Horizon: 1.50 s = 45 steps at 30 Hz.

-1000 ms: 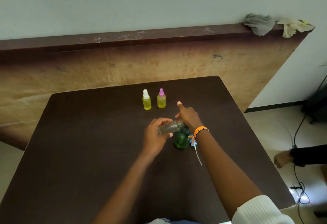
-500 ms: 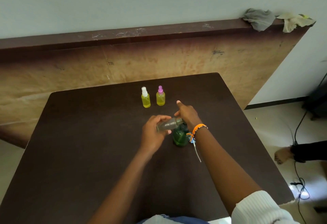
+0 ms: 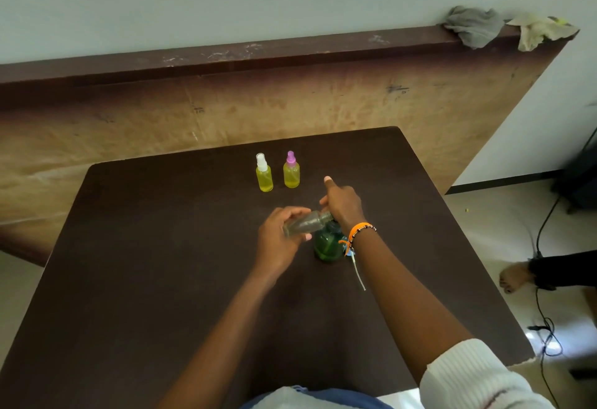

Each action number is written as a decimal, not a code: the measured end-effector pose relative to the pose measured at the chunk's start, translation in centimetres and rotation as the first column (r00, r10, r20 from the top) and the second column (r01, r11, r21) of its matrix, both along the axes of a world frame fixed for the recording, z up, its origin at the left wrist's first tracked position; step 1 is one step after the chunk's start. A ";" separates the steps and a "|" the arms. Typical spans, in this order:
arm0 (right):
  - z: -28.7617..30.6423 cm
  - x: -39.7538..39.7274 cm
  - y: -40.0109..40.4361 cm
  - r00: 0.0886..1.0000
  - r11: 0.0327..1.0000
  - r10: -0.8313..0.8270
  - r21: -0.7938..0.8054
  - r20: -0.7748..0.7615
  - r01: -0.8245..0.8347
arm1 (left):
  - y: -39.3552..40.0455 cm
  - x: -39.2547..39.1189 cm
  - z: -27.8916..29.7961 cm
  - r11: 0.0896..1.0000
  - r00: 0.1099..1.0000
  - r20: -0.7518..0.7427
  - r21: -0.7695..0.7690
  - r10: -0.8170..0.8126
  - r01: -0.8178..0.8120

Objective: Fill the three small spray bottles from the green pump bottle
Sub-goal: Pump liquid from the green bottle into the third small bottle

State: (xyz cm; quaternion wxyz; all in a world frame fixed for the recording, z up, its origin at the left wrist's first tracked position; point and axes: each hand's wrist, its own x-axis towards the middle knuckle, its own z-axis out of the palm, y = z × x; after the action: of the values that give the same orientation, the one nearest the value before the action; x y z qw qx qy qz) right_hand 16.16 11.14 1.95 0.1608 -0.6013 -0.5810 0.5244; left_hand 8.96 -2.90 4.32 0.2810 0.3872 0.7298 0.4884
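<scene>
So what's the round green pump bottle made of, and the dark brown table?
The round green pump bottle looks like see-through tinted plastic: light glows through it. It could be glass. The dark brown table looks like smooth matte laminate or painted wood, with no grain showing.

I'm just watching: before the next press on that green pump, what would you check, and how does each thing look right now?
1. Clear small bottle held firmly by the left hand: ok.
2. Its open neck up against the pump, under the right hand: looks ok, the spout itself is hidden.
3. Green pump bottle standing upright on the table: ok.
4. Liquid level in the clear bottle: cannot tell.
5. White-capped bottle and pink-capped bottle filled, capped and standing apart from the hands: ok.
6. Loose spray cap with tube lying within reach: ok.
</scene>
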 end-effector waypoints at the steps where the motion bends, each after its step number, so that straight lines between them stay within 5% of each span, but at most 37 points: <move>1: 0.1 -0.1 0.1 1.000 0.999 0.018 -0.034 -0.022 -0.019 | 0.0 0.0 0.1 1.000 1.000 -0.002 0.001 0.000 0.000; 6: 0.5 -0.4 -0.1 0.996 0.989 0.031 -0.139 -0.081 -0.042 | -0.2 -0.1 0.1 1.000 1.000 -0.004 0.024 0.006 -0.006; 13: -0.1 -0.3 -0.7 0.994 0.995 -0.093 0.044 0.048 0.091 | -0.2 0.2 -0.3 1.000 1.000 0.008 0.003 0.008 -0.008; 22: 0.4 -0.2 -0.1 0.998 0.993 0.049 -0.104 -0.027 -0.051 | -0.4 -0.1 0.3 1.000 1.000 0.012 0.015 0.009 -0.010; 33: 0.1 0.0 -0.6 0.994 0.998 -0.034 0.054 0.100 0.029 | -0.2 0.2 0.7 1.000 1.000 -0.009 -0.009 0.017 -0.017; 39: 1.2 0.1 0.0 0.990 0.983 0.143 -0.119 0.002 -0.141 | -0.4 -0.1 0.9 1.000 1.000 -0.014 0.015 0.007 -0.007; 45: 0.7 0.0 -0.7 0.998 1.000 -0.003 0.007 0.066 0.003 | -0.4 0.3 0.5 1.000 1.000 -0.009 -0.004 0.015 -0.015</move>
State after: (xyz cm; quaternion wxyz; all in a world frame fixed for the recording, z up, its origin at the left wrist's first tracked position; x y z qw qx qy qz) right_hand 16.20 10.48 2.63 0.1444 -0.6185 -0.5869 0.5021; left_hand 9.22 -3.30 4.83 0.2748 0.3834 0.7349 0.4872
